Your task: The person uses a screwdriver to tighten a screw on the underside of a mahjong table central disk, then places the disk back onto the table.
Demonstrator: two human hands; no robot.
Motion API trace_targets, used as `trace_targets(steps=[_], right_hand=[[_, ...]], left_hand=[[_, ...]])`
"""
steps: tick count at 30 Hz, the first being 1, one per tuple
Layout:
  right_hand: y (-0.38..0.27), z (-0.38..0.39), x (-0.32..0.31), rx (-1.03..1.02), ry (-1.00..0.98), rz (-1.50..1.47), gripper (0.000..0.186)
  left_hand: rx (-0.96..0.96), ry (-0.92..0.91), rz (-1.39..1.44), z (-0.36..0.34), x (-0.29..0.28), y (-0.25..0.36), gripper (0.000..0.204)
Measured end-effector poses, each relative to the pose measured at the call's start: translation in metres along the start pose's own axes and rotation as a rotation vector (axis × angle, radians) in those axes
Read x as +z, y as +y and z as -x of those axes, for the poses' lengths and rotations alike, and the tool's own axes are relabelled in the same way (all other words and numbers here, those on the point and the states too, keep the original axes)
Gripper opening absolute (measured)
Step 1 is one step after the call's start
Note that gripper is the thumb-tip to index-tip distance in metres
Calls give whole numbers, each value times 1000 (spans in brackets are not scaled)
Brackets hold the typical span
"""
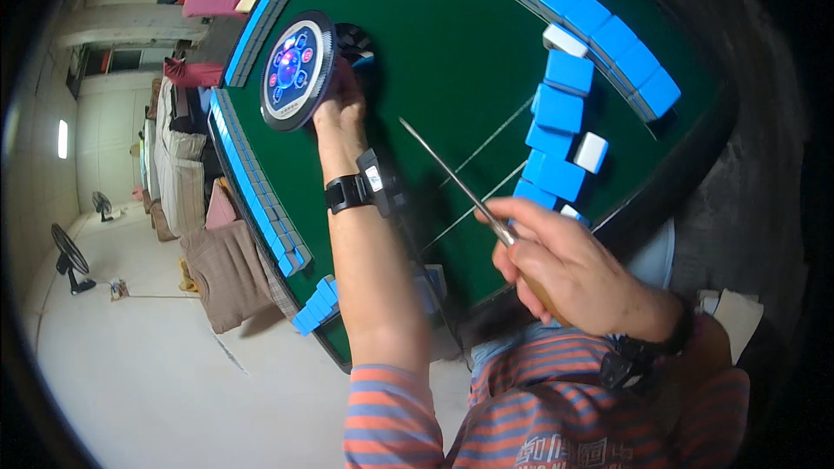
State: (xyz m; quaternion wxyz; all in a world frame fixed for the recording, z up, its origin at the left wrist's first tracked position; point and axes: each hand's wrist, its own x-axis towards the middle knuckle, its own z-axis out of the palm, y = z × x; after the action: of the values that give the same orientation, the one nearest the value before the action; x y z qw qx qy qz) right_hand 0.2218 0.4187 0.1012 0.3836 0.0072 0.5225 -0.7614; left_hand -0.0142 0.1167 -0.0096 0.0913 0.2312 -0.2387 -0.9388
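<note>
My left hand point(341, 104) reaches far over the green mahjong table point(426, 43), its fingers curled behind a round control panel point(297, 71). The panel is tilted up, its lit face of blue and red buttons turned left, and it hides most of those fingers. Right behind it, a dark round part point(354, 39) shows on the felt. In my right hand point(578, 274), near the table's front edge, is a screwdriver point(452, 175) with a long thin metal shaft and a yellowish handle. Its tip points up and left, away from the panel.
Blue-backed mahjong tiles point(556, 113) lie in a loose column on the right. A tile row point(582, 13) lines the far right edge, others the left. Chairs with clothes point(228, 274) stand left of the table, and a black fan point(69, 256) is on the floor.
</note>
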Motion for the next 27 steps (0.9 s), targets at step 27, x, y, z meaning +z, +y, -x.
trace_targets(steps=[27], right_hand=[[11, -175, 35, -219, 349, 517, 18]], left_hand=[[-277, -427, -407, 61, -26, 63, 44]])
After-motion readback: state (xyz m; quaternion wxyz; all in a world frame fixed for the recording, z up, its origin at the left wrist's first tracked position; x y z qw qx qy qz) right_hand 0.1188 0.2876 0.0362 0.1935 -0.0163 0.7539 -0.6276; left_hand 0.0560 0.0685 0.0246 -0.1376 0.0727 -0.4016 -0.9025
